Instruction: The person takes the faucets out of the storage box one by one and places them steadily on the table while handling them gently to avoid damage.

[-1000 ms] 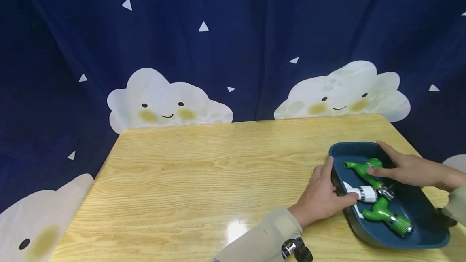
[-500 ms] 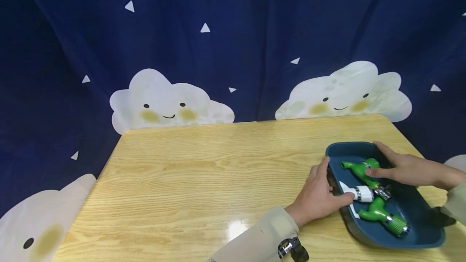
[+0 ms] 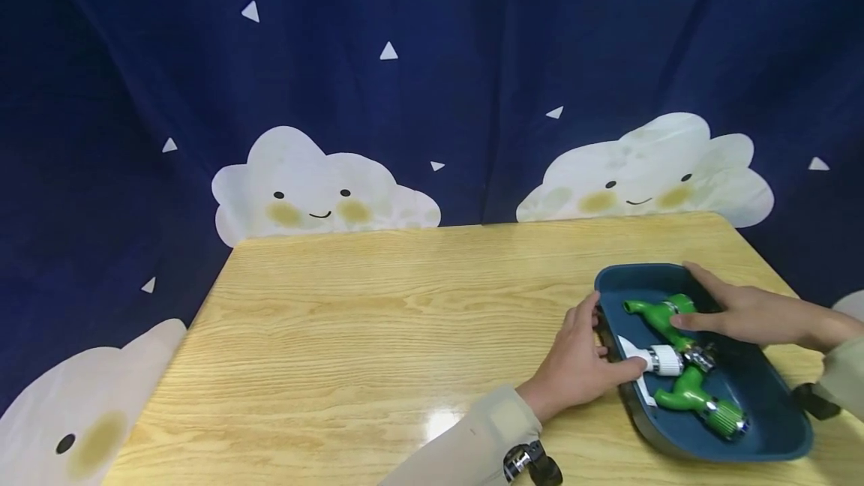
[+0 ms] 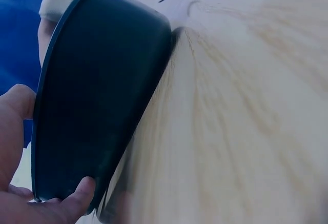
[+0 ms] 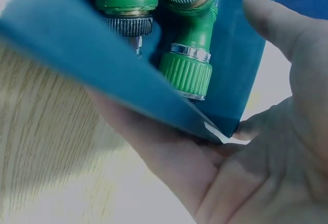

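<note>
A dark blue plastic bin (image 3: 769, 422) sits on the right of the table with several taps in it. My left hand (image 3: 579, 362) grips its left wall, thumb over the rim and fingers outside, as the left wrist view shows against the outer wall (image 4: 97, 96). My right hand (image 3: 759, 313) holds the far right wall, thumb inside and other fingers outside. Within lie a green tap (image 3: 655, 313) at the far end, another green tap (image 3: 709, 407) nearer me, and a white tap (image 3: 664, 360) between them, partly behind my left thumb. A ribbed green tap handle (image 5: 187, 73) shows in the right wrist view.
The light wooden table (image 3: 378, 351) stretches left of the bin. Behind it hangs a dark blue curtain (image 3: 459, 58) printed with white clouds and triangles. A dark camera mount (image 3: 533, 463) is strapped to the left sleeve.
Both hands have slid the bin a little to the left over the table, keeping their grip. The taps moved along with it, and the head view has shifted slightly.
</note>
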